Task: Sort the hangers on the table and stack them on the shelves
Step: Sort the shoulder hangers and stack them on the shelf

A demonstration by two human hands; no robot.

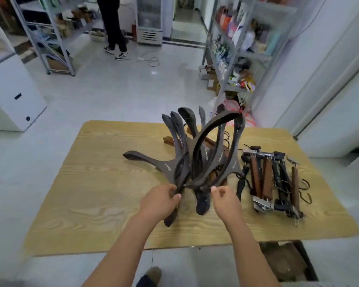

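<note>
Left hand, right hand grip hangers on table (shelves beyond).

Forearms extended, left hand gripping, right hand fingers curled

We log pale tiled floor, white wall at rt. Metal left shelf rack & rt shelf rack; glass-door fridge at back; white cabinet far left.

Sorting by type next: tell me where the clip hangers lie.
Head view: the clip hangers lie bunched on the right side of the table, just right of the dark hanger bundle at its centre.
</note>
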